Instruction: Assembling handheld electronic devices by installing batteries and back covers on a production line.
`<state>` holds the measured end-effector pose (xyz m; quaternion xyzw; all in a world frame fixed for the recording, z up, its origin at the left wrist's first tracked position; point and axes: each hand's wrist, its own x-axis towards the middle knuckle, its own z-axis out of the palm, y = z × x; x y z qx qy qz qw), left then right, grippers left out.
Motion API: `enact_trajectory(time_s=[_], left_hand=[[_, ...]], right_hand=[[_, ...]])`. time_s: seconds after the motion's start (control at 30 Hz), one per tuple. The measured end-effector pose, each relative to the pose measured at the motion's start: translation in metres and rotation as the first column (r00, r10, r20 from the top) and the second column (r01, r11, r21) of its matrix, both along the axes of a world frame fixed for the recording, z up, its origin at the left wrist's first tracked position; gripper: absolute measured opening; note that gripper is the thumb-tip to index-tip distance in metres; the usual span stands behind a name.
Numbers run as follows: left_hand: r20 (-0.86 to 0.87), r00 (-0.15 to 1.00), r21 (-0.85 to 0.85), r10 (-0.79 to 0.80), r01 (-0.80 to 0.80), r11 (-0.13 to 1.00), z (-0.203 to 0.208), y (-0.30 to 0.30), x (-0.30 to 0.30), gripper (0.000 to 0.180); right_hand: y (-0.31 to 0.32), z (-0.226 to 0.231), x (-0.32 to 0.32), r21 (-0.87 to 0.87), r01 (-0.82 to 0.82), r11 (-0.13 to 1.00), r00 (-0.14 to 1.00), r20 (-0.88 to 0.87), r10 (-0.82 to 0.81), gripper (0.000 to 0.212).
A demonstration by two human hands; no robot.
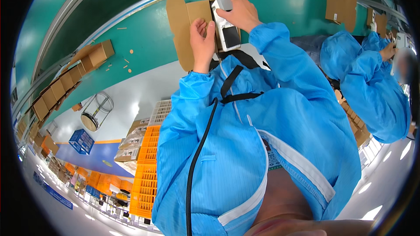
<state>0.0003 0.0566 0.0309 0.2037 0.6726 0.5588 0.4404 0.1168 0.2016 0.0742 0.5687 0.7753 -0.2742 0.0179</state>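
Observation:
A white boxy device (224,22) with a dark rectangular panel and a grey end stands over the right part of an open cardboard box (180,26). My right hand (243,12) grips the device's far end, thumb on its near face and fingers over the top. Just left of the device, my left hand (202,40) is held upright over the box, fingers loosely bent and thumb apart, with nothing in it. Whether its thumb touches the device's edge I cannot tell. The device hides part of the box interior.
The green worktop (144,30) carries small cardboard scraps (131,51) and a row of open cartons (94,57) to the left. Orange crates (146,183) and a round stool (90,122) stand on the floor. A co-worker in a blue smock (372,83) works at the right.

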Motion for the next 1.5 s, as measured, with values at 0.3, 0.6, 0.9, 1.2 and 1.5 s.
enact_trajectory(time_s=[0.3,0.6,0.9,1.2,1.5], left_hand=[[0.896,0.394,0.22,-0.206,0.009,0.975,0.032,0.009,-0.006,0.059],[0.719,0.684,0.169,-0.127,0.005,0.986,0.109,0.013,-0.003,0.054],[0.531,0.799,0.171,-0.282,0.225,0.959,0.169,0.016,0.008,0.061],[0.548,0.771,0.161,-0.323,0.282,0.946,0.179,0.024,0.019,0.063],[0.588,0.776,0.2,-0.228,0.134,0.971,0.169,0.027,0.022,0.07]], right_hand=[[-0.016,0.1,0.005,-0.002,-0.06,0.998,0.971,-0.234,0.058,0.086],[-0.096,0.136,0.096,-0.288,-0.102,0.952,0.715,-0.687,-0.131,0.081],[-0.125,0.123,0.141,-0.602,-0.184,0.777,0.233,-0.795,-0.56,0.05],[-0.126,0.123,0.158,-0.692,-0.042,0.721,0.237,-0.708,-0.666,0.04],[-0.096,0.147,0.132,-0.862,-0.204,0.463,-0.228,-0.418,-0.879,0.045]])
